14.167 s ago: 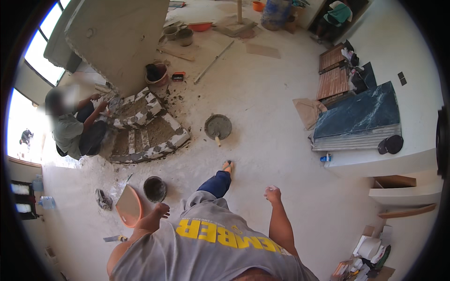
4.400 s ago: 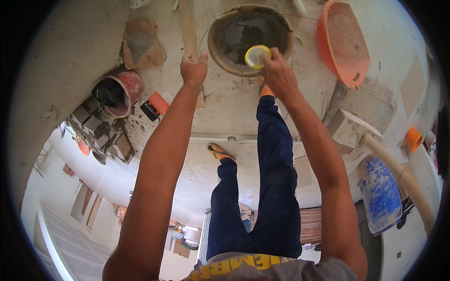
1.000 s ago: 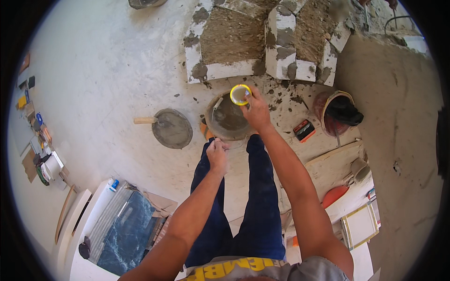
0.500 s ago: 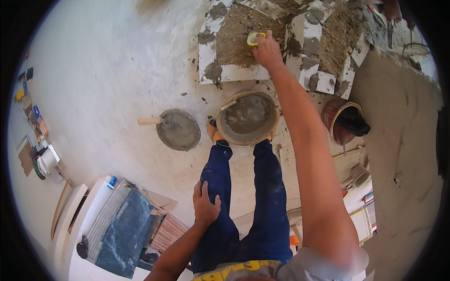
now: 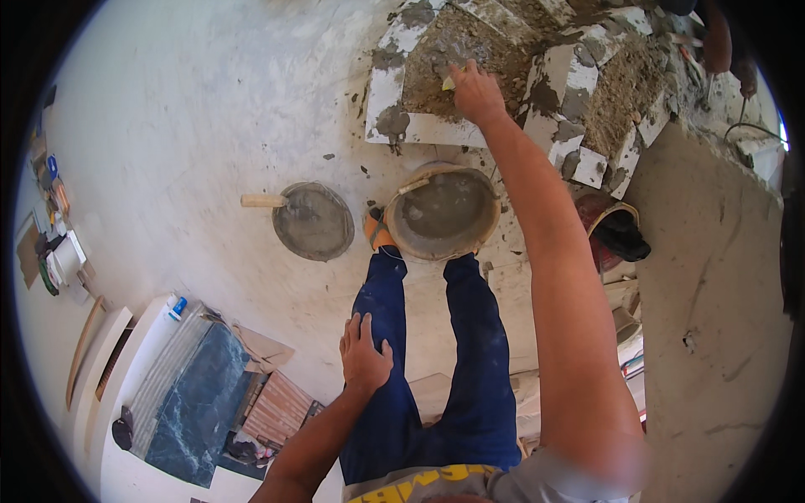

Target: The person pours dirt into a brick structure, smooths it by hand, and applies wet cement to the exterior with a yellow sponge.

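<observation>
- While your right hand (image 5: 480,94) pinches a mostly hidden yellow object (image 5: 448,84) over the far soil (image 5: 430,52), your left hand (image 5: 366,359), fingers spread and empty, is by your left thigh (image 5: 386,298), perhaps for balance.
- The basin (image 5: 493,214) of grey mix (image 5: 449,208) stands by your feet (image 5: 377,228), probably for a short reach.
- Grey splatters (image 5: 329,157) dot the pale floor (image 5: 184,184); dark marbled slabs (image 5: 201,398) sit near left.

- A pale, smudged floor (image 5: 210,142) is spread across centre and upper left.
- The right side is filled by a brownish bare surface (image 5: 704,327).
- A dark veined slab (image 5: 199,398) is seen lower left.
</observation>
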`<state>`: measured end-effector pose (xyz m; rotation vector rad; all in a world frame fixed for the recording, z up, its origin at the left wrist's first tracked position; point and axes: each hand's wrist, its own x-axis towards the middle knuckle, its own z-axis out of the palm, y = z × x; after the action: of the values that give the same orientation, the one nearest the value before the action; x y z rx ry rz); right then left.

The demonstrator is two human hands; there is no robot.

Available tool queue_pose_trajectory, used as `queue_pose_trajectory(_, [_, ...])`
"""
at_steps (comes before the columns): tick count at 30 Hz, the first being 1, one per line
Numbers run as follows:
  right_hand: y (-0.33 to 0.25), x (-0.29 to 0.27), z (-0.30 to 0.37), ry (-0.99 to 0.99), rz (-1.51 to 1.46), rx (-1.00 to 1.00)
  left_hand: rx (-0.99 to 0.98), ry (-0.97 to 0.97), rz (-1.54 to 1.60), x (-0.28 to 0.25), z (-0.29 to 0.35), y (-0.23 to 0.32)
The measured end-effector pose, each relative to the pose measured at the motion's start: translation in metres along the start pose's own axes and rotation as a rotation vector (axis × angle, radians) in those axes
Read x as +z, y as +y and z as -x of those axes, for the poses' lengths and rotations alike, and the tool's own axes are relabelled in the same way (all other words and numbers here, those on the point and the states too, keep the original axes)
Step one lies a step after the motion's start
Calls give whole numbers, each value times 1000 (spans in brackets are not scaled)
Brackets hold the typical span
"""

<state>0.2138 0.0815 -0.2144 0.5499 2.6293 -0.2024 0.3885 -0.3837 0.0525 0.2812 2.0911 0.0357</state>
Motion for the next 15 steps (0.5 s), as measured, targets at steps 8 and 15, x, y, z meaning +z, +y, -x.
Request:
queue_pose_trajectory(8, [-28,15,26,69,-109,-117,-17,-28,-23,7,-2,-3])
queue_pose_trajectory(15, [-39,24,99,348,-680,142,-22,-48,-22,10,1,-5])
